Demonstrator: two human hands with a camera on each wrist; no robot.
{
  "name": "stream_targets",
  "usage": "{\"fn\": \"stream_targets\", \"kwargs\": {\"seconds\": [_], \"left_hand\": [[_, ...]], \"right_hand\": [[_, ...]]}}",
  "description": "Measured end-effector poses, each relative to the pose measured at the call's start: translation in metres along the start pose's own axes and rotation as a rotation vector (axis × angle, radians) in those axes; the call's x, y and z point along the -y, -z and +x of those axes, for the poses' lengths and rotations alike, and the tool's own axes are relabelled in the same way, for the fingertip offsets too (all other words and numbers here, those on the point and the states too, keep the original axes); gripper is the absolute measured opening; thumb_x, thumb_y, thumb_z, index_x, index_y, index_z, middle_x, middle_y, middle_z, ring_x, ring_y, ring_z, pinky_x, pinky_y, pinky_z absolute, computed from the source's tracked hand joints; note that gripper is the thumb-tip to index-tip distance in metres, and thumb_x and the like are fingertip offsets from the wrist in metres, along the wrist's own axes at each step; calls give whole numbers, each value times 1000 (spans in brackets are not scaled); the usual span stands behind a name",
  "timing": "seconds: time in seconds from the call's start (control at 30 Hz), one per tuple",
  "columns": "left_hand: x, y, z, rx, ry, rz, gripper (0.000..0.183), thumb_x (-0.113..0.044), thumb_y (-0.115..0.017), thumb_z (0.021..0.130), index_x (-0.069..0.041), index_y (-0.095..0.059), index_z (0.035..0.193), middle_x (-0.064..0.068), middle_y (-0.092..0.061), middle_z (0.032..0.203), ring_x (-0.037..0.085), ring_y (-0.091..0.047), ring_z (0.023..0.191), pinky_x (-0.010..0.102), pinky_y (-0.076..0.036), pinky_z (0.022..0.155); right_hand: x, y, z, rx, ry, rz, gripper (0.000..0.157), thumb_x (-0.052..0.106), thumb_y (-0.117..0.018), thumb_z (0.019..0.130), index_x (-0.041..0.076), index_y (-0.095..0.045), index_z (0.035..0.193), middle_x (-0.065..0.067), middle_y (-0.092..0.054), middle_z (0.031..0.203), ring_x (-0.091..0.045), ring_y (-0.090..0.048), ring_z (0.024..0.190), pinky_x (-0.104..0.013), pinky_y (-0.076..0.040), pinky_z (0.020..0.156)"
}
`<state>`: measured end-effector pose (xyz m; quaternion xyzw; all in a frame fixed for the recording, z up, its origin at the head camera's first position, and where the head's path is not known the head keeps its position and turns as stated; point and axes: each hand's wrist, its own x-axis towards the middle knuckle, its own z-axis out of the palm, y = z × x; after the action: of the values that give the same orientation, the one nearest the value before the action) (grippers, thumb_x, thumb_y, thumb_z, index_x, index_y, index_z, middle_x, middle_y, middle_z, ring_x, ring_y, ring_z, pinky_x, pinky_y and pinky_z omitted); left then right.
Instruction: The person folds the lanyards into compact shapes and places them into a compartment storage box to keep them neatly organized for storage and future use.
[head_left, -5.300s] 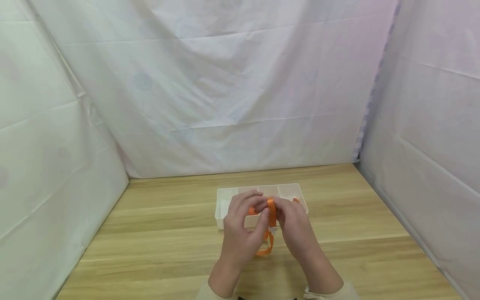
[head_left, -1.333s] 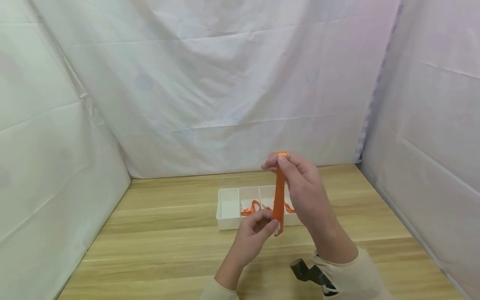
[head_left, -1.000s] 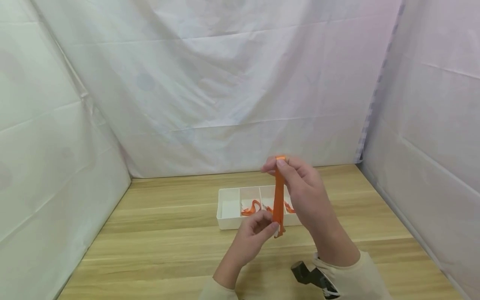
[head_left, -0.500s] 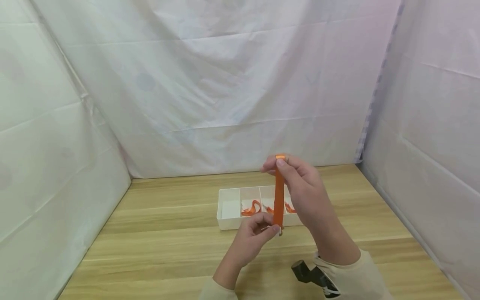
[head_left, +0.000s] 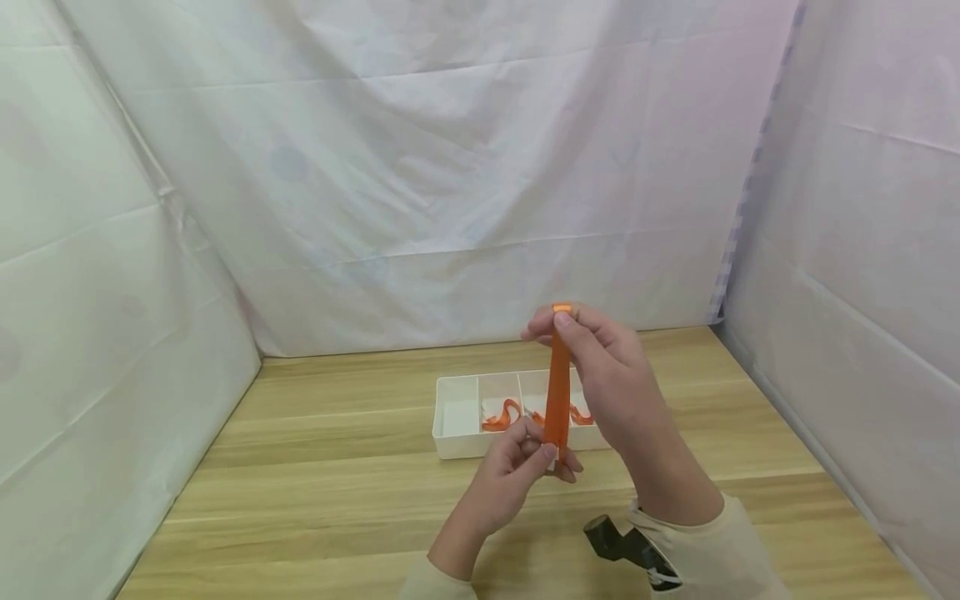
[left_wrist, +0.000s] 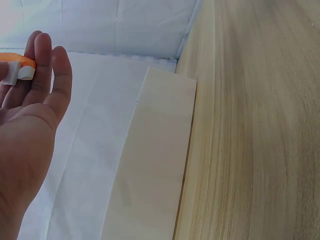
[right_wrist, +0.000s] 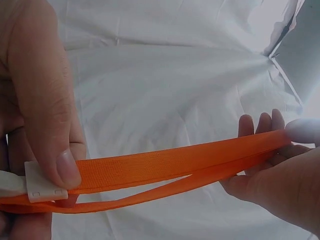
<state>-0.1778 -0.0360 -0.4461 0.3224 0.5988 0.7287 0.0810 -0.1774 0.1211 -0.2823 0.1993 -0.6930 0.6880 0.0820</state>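
Observation:
An orange fabric strap (head_left: 558, 392), doubled into a long loop with a white plastic buckle (right_wrist: 46, 182) at its lower end, is stretched upright between both hands. My left hand (head_left: 504, 483) pinches the buckle end between thumb and fingers; other fingers extend beyond it. Higher up, my right hand (head_left: 611, 367) holds the top bend of the loop, thumb pressing it against the fingers. Behind the strap on the table, a white divided box (head_left: 459, 450) holds more orange straps (head_left: 502, 415) in separate compartments. My right hand and the strap hide part of its right side.
A black device (head_left: 618, 546) is fixed at the right cuff, low over the wood-grain table (head_left: 315, 500). White cloth (head_left: 450, 167) hangs behind the table and on both sides. In the left wrist view, a pale flat panel (left_wrist: 155, 150) stands along the wood surface.
Since the earliest frame, the hands have moved apart and the right one has risen, drawing the strap out lengthwise. Lately the right hand has lifted slightly, and left fingers now show beyond the strap.

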Motion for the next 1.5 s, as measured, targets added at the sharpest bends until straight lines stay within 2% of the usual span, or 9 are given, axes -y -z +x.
{"fn": "stream_targets", "kwargs": {"seconds": [0.1, 0.33, 0.53, 0.6, 0.7, 0.83, 1.0, 1.27, 1.5], "left_hand": [[1, 0, 1, 15, 4, -21, 20, -10, -47, 114, 10, -46, 115, 48, -64, 109, 9, -75, 95, 56, -63, 94], [-4, 0, 2, -62, 122, -19, 22, -15, -55, 112, 7, -50, 114, 44, -65, 121, 9, -77, 93, 37, -64, 96], [-6, 0, 2, -111, 122, -4, 24, -14, -58, 110, 9, -52, 114, 23, -66, 114, 9, -76, 90, 37, -63, 98], [-7, -1, 2, -116, 131, 1, 25, -15, -59, 110, 9, -52, 115, 23, -64, 110, 8, -76, 92, 36, -63, 98], [-7, 0, 3, -130, 140, 49, 24, -16, -60, 109, 7, -55, 114, 33, -62, 114, 8, -74, 96, 35, -62, 97], [-7, 2, 3, -141, 155, 127, 20, -16, -60, 109, 3, -59, 112, 28, -66, 115, 8, -71, 99, 34, -60, 99], [-6, 3, 3, -129, 137, 159, 19, -16, -62, 108, 2, -63, 110, 32, -69, 111, 7, -70, 95, 30, -59, 96], [-6, 1, 1, -182, 207, 129, 21, -14, -69, 104, 5, -62, 104, 9, -69, 114, 9, -68, 107, 29, -57, 103], [-8, 1, 1, -186, 208, 109, 25, -11, -70, 102, 10, -57, 102, 20, -67, 134, 12, -66, 119, 28, -57, 105]], "right_hand": [[0, 1, 1, 3, -6, -1, 35, 22, -45, 115, -2, -70, 112, -8, -74, 112, -28, -69, 119, -39, -52, 112], [0, 2, 1, 10, -12, -18, 35, 24, -45, 115, 1, -71, 112, -10, -75, 113, -28, -68, 119, -45, -49, 113], [3, 0, 1, 13, -2, -3, 34, 21, -46, 114, 1, -73, 109, -9, -74, 112, -30, -69, 118, -46, -50, 112], [4, 0, 2, 12, -7, -9, 33, 21, -46, 114, 1, -72, 109, -11, -74, 113, -30, -69, 118, -47, -49, 112], [4, 0, 3, 14, -16, -13, 33, 21, -46, 114, 1, -72, 109, -12, -73, 115, -30, -68, 118, -47, -48, 113], [3, 0, 4, 18, -27, -15, 34, 20, -46, 114, 0, -72, 108, -13, -73, 115, -31, -68, 118, -43, -51, 113], [2, 1, 5, 18, -38, -27, 34, 21, -46, 114, -1, -72, 110, -11, -74, 114, -30, -69, 118, -41, -51, 112], [3, 2, 5, 17, -52, -35, 35, 24, -46, 114, 0, -71, 113, -7, -75, 114, -28, -69, 119, -43, -49, 113], [3, 3, 4, 20, -56, -33, 35, 24, -46, 115, 0, -71, 114, -10, -74, 115, -28, -68, 119, -45, -48, 114]]}}
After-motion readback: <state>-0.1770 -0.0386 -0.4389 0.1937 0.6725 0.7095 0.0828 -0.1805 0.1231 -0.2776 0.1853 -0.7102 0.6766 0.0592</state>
